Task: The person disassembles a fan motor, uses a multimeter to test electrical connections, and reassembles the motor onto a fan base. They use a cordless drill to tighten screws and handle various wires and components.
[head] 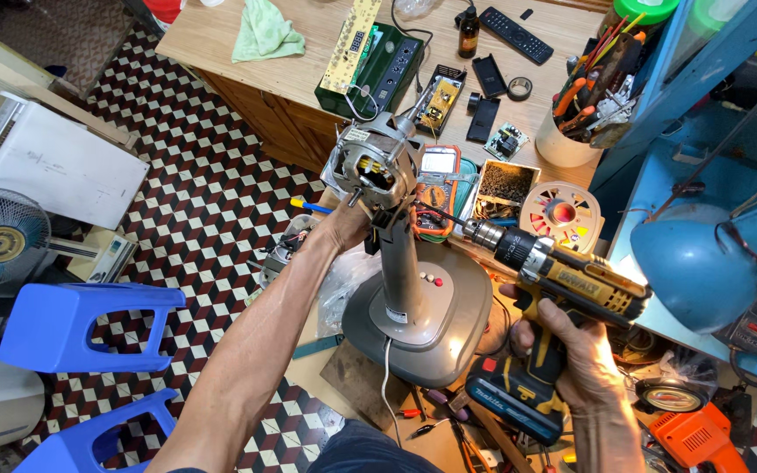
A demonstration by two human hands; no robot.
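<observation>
Now left hand [341,229] clenched on fan motor [374,162] atop grey fan stand [413,298], right hand [571,350] at 4 o'clock grasping yellow cordless drill [562,280], bit toward motor.

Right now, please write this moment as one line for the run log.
left hand: holds fan motor on grey stand | right hand: holds yellow cordless drill | bit: pointing toward motor

Grey fan motor [371,162] atop upright stand [399,271], yellow-black cordless drill [554,289] pointing left at it
</observation>
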